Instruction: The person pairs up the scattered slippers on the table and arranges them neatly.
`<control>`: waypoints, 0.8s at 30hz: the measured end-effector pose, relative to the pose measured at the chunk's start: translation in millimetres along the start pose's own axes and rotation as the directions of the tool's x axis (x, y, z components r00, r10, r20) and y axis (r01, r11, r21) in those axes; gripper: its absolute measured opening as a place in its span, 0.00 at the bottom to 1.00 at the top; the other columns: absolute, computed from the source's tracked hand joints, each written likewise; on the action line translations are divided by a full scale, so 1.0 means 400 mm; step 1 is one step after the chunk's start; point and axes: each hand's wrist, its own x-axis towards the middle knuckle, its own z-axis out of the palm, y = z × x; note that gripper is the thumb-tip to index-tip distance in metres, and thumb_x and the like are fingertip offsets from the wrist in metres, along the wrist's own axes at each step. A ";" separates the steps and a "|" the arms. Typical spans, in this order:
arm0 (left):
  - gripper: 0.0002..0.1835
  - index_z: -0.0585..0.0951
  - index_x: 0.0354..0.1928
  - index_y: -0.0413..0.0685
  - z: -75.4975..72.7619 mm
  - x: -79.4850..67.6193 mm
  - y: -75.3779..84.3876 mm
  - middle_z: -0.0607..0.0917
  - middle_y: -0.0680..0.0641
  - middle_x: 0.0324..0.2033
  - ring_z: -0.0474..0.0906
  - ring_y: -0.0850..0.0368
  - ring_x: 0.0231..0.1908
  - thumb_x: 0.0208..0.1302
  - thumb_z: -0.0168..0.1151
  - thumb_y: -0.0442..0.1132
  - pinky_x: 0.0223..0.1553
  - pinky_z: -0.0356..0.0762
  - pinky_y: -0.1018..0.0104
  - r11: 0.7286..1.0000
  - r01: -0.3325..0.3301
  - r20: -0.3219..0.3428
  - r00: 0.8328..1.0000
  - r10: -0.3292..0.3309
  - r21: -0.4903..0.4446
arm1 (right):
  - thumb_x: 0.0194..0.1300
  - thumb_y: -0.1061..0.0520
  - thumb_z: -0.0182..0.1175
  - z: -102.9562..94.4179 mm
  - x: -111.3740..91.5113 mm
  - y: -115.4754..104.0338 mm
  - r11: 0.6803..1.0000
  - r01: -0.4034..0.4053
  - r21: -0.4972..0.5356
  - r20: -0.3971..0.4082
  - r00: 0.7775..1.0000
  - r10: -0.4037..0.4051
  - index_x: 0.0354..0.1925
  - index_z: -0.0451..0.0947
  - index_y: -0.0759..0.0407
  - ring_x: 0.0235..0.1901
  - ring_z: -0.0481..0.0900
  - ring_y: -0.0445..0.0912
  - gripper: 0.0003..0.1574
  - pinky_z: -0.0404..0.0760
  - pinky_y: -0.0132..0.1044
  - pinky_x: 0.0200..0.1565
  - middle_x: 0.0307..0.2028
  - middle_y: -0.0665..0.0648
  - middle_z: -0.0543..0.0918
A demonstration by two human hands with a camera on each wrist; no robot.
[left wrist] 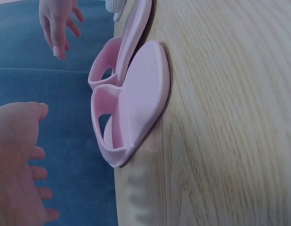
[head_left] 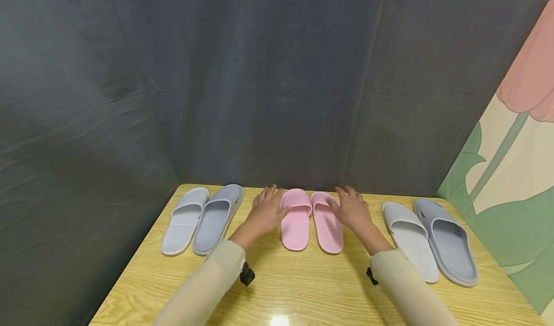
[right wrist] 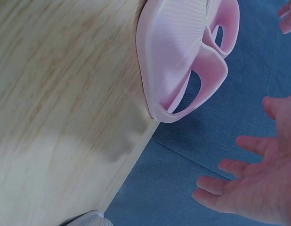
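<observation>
Two pink slippers lie side by side near the far edge of the wooden table. My left hand (head_left: 266, 211) is held above and beside the left pink slipper (head_left: 296, 227), its fingers spread. Over the right pink slipper (head_left: 330, 230) hovers my right hand (head_left: 352, 210), thumb overlapping its strap in the head view. In the left wrist view, a gap shows between the left hand (left wrist: 18, 160) and the slippers. The right hand (right wrist: 258, 179) likewise appears apart from them in the right wrist view, with nothing in its fingers.
A white slipper (head_left: 181, 230) and a grey slipper (head_left: 212, 225) lie at the table's left. On the right are another white slipper (head_left: 417, 251) and grey slipper (head_left: 452, 249). A dark curtain (head_left: 268, 85) hangs behind the table (head_left: 298, 287); a painted wall (head_left: 515, 210) borders its right.
</observation>
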 end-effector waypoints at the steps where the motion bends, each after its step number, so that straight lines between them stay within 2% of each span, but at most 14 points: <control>1: 0.35 0.62 0.76 0.43 -0.002 -0.002 -0.001 0.59 0.35 0.76 0.51 0.34 0.76 0.77 0.50 0.56 0.73 0.51 0.38 1.000 0.001 0.001 1.000 -0.001 0.001 | 0.77 0.38 0.47 -0.001 -0.001 0.000 1.000 0.001 0.000 -0.003 1.000 -0.001 0.75 0.60 0.64 0.70 0.55 0.76 0.42 0.59 0.71 0.65 0.73 0.75 0.56; 11: 0.35 0.63 0.75 0.42 -0.007 -0.016 -0.023 0.61 0.35 0.75 0.53 0.34 0.75 0.75 0.53 0.55 0.72 0.52 0.38 1.000 -0.001 -0.025 1.000 0.001 -0.003 | 0.77 0.38 0.49 -0.015 -0.013 0.003 1.000 0.004 0.000 -0.030 1.000 -0.004 0.74 0.61 0.64 0.70 0.55 0.75 0.42 0.58 0.72 0.65 0.73 0.75 0.57; 24: 0.37 0.61 0.77 0.43 -0.021 -0.030 -0.038 0.58 0.36 0.76 0.51 0.35 0.76 0.77 0.47 0.60 0.74 0.49 0.39 0.999 0.033 -0.023 0.999 -0.033 0.005 | 0.76 0.38 0.50 -0.027 -0.024 0.010 1.000 -0.001 -0.008 -0.060 0.998 0.000 0.74 0.62 0.63 0.70 0.56 0.75 0.41 0.58 0.72 0.65 0.73 0.75 0.58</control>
